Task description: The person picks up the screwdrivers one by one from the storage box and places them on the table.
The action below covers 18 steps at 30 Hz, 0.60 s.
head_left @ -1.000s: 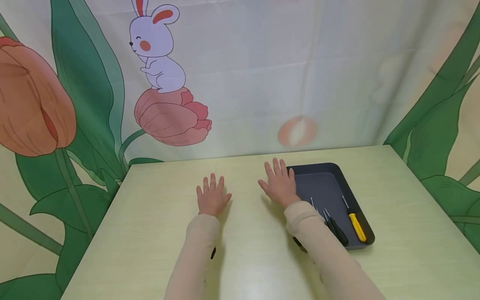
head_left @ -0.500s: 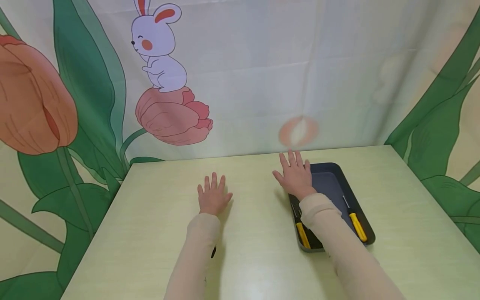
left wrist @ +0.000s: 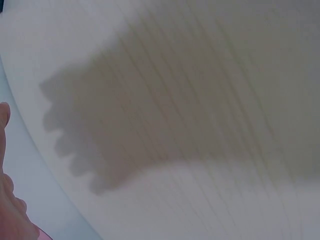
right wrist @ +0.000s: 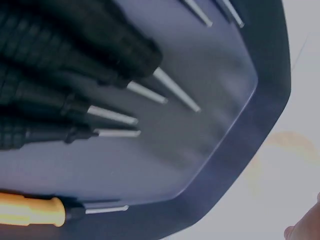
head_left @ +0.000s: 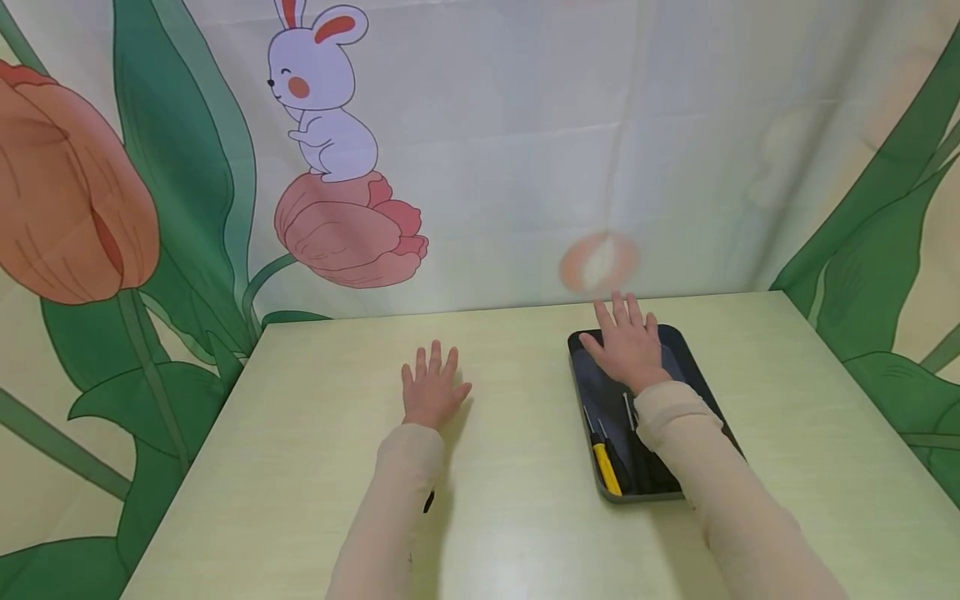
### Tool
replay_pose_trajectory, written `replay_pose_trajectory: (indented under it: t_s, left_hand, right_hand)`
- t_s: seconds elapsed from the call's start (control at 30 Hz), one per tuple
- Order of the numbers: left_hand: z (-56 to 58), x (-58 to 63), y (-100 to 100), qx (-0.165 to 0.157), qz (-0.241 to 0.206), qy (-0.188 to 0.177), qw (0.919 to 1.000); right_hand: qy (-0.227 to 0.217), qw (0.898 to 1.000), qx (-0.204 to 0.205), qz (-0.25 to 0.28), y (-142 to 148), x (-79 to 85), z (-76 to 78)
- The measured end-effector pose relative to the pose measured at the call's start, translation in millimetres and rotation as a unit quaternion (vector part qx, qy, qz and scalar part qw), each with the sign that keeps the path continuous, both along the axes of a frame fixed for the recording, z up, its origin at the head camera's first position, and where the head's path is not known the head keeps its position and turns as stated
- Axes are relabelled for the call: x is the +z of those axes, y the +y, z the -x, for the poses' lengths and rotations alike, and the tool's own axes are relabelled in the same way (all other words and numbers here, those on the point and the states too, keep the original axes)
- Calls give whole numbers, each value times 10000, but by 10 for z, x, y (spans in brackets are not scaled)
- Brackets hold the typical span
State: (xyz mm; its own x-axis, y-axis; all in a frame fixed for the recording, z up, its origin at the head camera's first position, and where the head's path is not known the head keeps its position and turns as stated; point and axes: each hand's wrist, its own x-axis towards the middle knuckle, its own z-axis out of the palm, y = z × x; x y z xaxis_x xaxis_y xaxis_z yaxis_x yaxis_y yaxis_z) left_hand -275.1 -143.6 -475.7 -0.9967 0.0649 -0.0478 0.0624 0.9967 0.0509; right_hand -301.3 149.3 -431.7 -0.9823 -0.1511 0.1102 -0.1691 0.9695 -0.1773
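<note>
Now the right hand point(head_left: 628, 348), fingers spread, hovers over the far end of the tray point(head_left: 578, 379) on the table's point(head_left: 300, 467) right; screwdrivers point(head_left: 606, 467) lie inside. Further left, the left hand point(head_left: 431, 390) rests flat, fingers spread.

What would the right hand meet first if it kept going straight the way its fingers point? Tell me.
The right hand, fingers straight, is over the far end of the dark tray, pointing away. Going on, it would probably cross the tray's far rim, then bare table, then the printed backdrop. Its height is unclear.
</note>
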Motion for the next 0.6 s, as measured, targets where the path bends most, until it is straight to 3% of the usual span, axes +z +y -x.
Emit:
replay_pose_trajectory:
  t_s: [0.43, 0.57, 0.6]
  left_hand:
    - [8, 46, 216, -397, 168, 38, 9991]
    - [14, 40, 241, -481, -41, 40, 9988]
    - [73, -69, 220, -556, -43, 175, 9983]
  right_hand:
    - [42, 9998, -197, 33, 310, 29, -20]
    - [-34, 9996, -283, 48, 427, 43, -45]
    - [-59, 9995, -310, 16, 459, 42, -48]
